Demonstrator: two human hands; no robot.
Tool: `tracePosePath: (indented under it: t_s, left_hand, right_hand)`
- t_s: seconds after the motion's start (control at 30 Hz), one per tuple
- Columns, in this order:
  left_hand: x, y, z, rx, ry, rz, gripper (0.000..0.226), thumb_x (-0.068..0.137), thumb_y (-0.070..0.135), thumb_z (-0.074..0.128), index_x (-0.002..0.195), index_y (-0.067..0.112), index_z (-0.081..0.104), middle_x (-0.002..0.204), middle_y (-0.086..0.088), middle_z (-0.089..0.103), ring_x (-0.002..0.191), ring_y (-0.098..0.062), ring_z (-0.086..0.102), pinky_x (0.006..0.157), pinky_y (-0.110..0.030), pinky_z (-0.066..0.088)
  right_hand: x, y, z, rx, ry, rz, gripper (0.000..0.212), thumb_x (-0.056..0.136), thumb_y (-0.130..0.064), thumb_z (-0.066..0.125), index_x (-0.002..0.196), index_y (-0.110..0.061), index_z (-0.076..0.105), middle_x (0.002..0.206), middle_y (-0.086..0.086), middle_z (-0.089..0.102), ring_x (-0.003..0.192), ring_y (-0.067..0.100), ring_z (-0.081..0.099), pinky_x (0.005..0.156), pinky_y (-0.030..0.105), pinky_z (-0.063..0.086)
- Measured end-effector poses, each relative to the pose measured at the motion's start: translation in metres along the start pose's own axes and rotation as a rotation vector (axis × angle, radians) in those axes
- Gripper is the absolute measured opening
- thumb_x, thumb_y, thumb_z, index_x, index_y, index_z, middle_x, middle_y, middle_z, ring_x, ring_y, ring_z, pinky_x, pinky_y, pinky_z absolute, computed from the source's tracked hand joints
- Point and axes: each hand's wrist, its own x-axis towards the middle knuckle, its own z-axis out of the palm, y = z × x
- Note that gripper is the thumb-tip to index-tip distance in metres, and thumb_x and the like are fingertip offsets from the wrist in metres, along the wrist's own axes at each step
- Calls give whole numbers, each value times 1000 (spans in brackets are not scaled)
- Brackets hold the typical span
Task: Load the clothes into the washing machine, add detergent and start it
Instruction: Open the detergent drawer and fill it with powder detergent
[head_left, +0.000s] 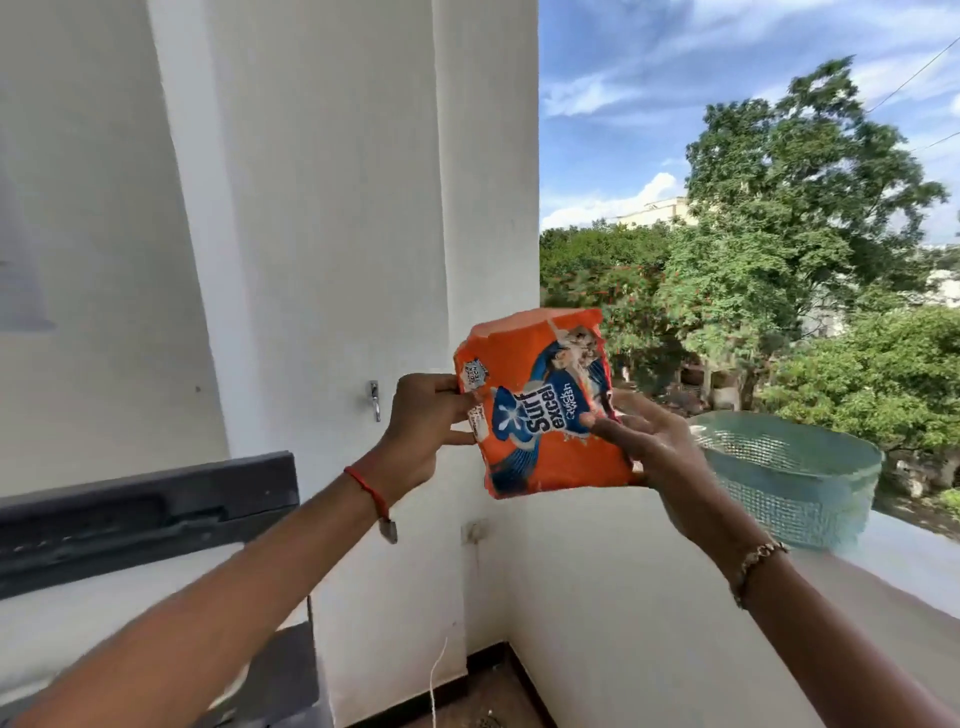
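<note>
An orange detergent packet (545, 410) with blue and white print is held up in front of me at chest height, turned sideways. My left hand (421, 431) grips its left edge with thumb and fingers. My right hand (649, 447) holds the right side and underside, fingers spread along the packet. The washing machine's dark raised lid (145, 514) shows at the lower left; its drum and any clothes are out of view.
A pale green mesh laundry basket (795, 483) stands on the white balcony ledge (893, 566) at the right. A white wall with a metal hook (375, 400) is behind the packet. Trees and sky lie beyond the ledge.
</note>
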Motion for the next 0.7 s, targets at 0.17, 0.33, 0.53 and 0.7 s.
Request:
tracePosePath:
  t_s: [0.17, 0.33, 0.53, 0.7]
  left_hand:
    - [-91, -37, -134, 31, 108, -173, 9, 84, 3, 63, 80, 11, 66, 67, 1, 70, 59, -13, 65, 52, -26, 56]
    - [-156, -71, -231, -13, 254, -346, 10, 84, -3, 59, 85, 3, 67, 63, 1, 70, 54, -11, 66, 45, -24, 53]
    - [-206, -130, -287, -120, 386, -536, 14, 85, -7, 56, 80, 4, 63, 60, 1, 70, 53, -11, 67, 51, -29, 56]
    - [-229, -171, -308, -251, 452, -701, 12, 87, -3, 57, 80, 6, 61, 63, 2, 70, 65, -13, 64, 76, -39, 53]
  right_hand:
    - [-61, 71, 128, 304, -222, 209, 75, 51, -21, 83, 119, -18, 52, 104, 7, 72, 86, 20, 70, 63, 26, 57]
    - [-134, 137, 239, 691, -249, 413, 77, 50, -10, 85, 120, -6, 52, 90, 6, 69, 71, 18, 65, 60, 26, 56]
    - [-186, 193, 346, 766, -282, 735, 96, 37, -28, 94, 122, -8, 54, 106, 13, 67, 81, 25, 67, 60, 31, 55]
    - [-178, 219, 367, 600, -198, 735, 50, 73, -8, 68, 122, -10, 55, 104, 11, 70, 80, 26, 70, 66, 45, 57]
